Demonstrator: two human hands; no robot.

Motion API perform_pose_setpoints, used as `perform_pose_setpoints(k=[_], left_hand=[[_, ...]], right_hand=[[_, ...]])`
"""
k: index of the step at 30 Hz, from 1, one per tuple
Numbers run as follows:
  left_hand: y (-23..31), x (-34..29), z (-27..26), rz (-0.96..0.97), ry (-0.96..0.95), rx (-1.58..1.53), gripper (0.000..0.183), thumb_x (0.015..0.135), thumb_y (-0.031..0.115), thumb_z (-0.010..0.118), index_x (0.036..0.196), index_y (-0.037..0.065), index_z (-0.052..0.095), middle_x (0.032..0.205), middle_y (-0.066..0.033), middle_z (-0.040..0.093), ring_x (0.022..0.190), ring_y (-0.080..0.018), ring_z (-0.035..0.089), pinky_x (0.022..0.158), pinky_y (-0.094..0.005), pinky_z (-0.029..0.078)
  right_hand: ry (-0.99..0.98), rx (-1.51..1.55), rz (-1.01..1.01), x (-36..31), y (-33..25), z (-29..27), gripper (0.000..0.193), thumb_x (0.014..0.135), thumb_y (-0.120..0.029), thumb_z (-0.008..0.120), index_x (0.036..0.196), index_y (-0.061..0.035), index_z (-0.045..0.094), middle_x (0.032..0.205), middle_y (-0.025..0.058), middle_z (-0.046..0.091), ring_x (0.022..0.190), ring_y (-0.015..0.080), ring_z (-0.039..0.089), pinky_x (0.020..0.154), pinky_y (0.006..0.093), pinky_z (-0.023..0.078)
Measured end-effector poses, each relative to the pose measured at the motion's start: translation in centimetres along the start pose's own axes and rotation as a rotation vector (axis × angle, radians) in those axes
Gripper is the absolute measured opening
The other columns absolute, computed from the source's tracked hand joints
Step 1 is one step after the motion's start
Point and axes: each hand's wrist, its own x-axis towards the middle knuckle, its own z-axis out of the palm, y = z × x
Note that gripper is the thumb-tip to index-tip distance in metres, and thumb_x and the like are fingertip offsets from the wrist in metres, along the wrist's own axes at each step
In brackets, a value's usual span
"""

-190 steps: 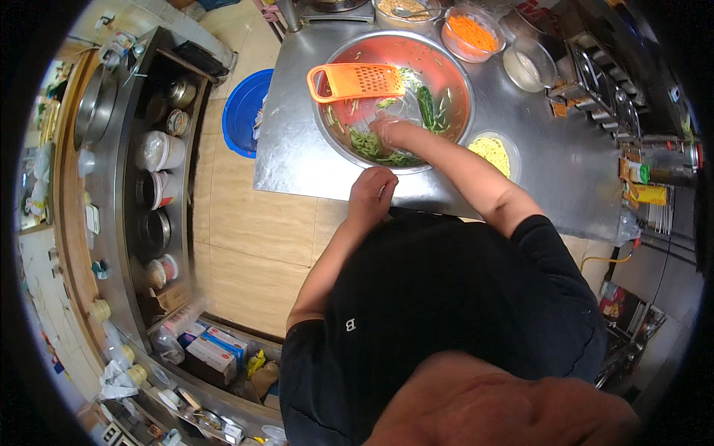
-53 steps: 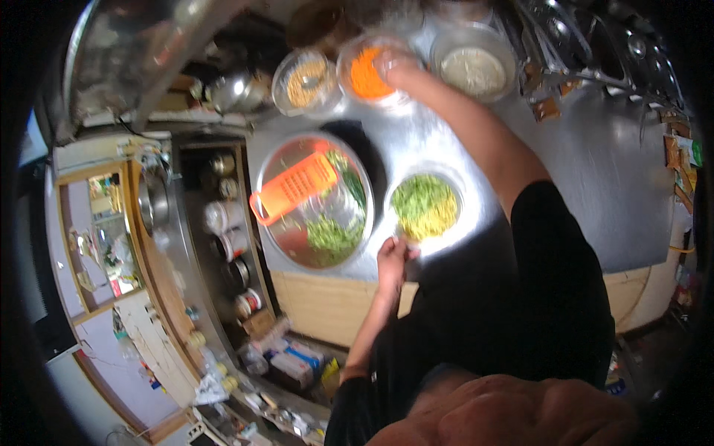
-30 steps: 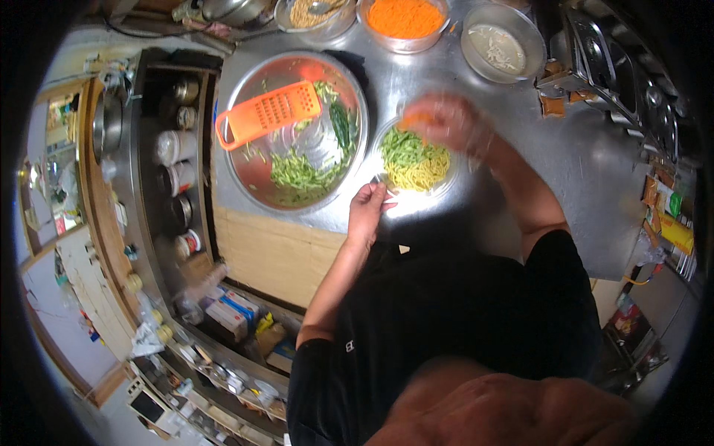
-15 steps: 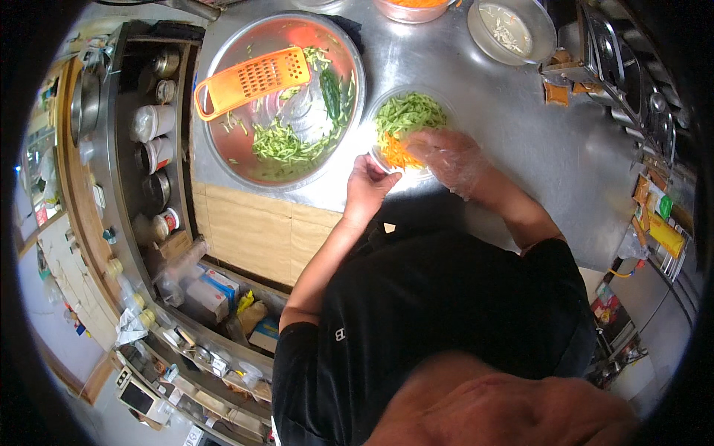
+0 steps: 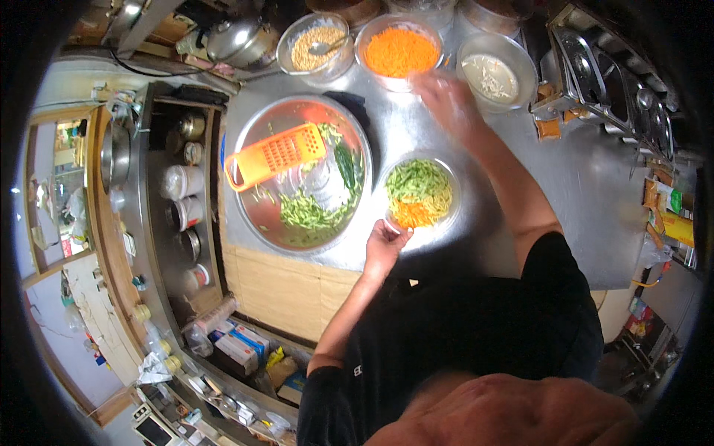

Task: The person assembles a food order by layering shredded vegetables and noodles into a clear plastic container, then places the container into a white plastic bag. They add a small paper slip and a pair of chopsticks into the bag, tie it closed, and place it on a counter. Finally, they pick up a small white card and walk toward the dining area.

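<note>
A clear round bowl (image 5: 457, 199) stands on the steel counter in front of me, holding shredded cucumber (image 5: 416, 180), pale yellow noodles (image 5: 437, 205) and shredded carrot (image 5: 416, 214). My left hand (image 5: 386, 244) pinches its near left rim between thumb and fingers. Farther off, my right hand (image 5: 448, 108), in a thin transparent glove, is at the near side of a metal bowl (image 5: 393, 83) heaped with carrot shreds (image 5: 401, 52). Motion blurs its fingers, so I cannot see whether they hold anything.
Left of the clear bowl sits a wide steel basin (image 5: 260, 215) with an orange grater (image 5: 277, 154), a cucumber piece (image 5: 346, 166) and cucumber shreds (image 5: 303, 212). Along the back are a bowl of light-brown bits with a spoon (image 5: 321, 49) and a pan of pale strips (image 5: 494, 78). Burners (image 5: 587, 67) lie far right.
My right hand has left the clear bowl and moved away from me to the carrot bowl, uncovering noodles. My left hand keeps its hold on the rim. The view has tilted toward the counter's back.
</note>
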Motion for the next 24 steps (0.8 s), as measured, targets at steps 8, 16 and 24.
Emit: perform_pose_setpoints(k=[8, 16, 24], left_hand=[[0.9, -0.7, 0.0, 0.012, -0.059, -0.076, 0.022, 0.08, 0.003, 0.071, 0.088, 0.006, 0.051, 0.079, 0.0009, 0.059, 0.072, -0.0063, 0.055, 0.067, -0.0206, 0.045], [0.7, -0.4, 0.0, 0.001, -0.065, -0.081, 0.023, 0.08, 0.003, 0.071, 0.093, 0.004, 0.053, 0.085, -0.0015, 0.062, 0.077, -0.0079, 0.058, 0.072, -0.0226, 0.048], [0.8, -0.1, -0.3, -0.02, -0.086, -0.096, 0.025, 0.081, 0.003, 0.071, 0.098, 0.003, 0.053, 0.087, -0.0008, 0.062, 0.078, -0.0083, 0.058, 0.073, -0.0224, 0.048]], right_hand=[[-0.454, -0.497, 0.237, 9.8, 9.7, 9.1, 0.035, 0.093, -0.024, 0.044, 0.119, -0.0045, 0.058, 0.123, 0.0155, 0.058, 0.119, 0.0285, 0.051, 0.099, 0.0393, 0.041], [-0.405, -0.23, 0.287, 10.2, 8.9, 4.2, 0.029, 0.09, -0.02, 0.054, 0.112, -0.0048, 0.062, 0.11, 0.0137, 0.064, 0.098, 0.0264, 0.061, 0.085, 0.0347, 0.048], [-0.08, 0.756, 0.478, 5.6, 3.5, -1.0, 0.025, 0.085, -0.016, 0.064, 0.106, -0.0029, 0.065, 0.093, 0.0094, 0.068, 0.081, 0.0205, 0.065, 0.078, 0.0306, 0.052]])
